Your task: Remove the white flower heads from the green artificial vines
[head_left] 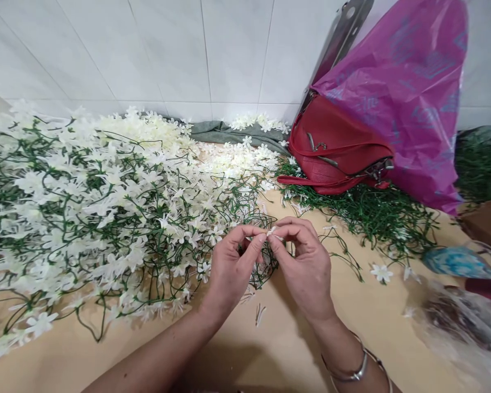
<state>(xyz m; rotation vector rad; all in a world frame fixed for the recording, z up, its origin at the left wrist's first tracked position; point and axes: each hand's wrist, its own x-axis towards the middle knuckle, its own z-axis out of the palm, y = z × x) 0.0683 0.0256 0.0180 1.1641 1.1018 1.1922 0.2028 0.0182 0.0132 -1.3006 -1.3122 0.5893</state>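
While the left hand (235, 259) and right hand (306, 256) meet at their fingertips, they pinch a small white piece (270, 232) between thumbs and forefingers, just above the worktop (335, 355). Much of the piece is covered by the fingers, so its exact shape cannot be told. Because it is so small, a slack pinch could let it drop among the look-alike scraps below, and too hard a pull could tear it.

A thin white strand (260, 315) lies loose just below the hands, easily brushed aside by a wrist. The right wrist wears a bracelet (360, 368), which could catch on a wiry stem if the arm swept across the greenery.

Left of the hands spreads a heap of white flowers (118, 218) on tangled green stems; tugging one out could drag its neighbours along or bend petals. Beyond lie loose white blossoms (239, 158), liable to scatter if knocked.

To the right, a red bag (339, 144) rests on a bundle of green stems (380, 218), where its weight may flatten or trap them. Behind it stands a purple plastic bag (417, 103), which could slump onto them if bumped.
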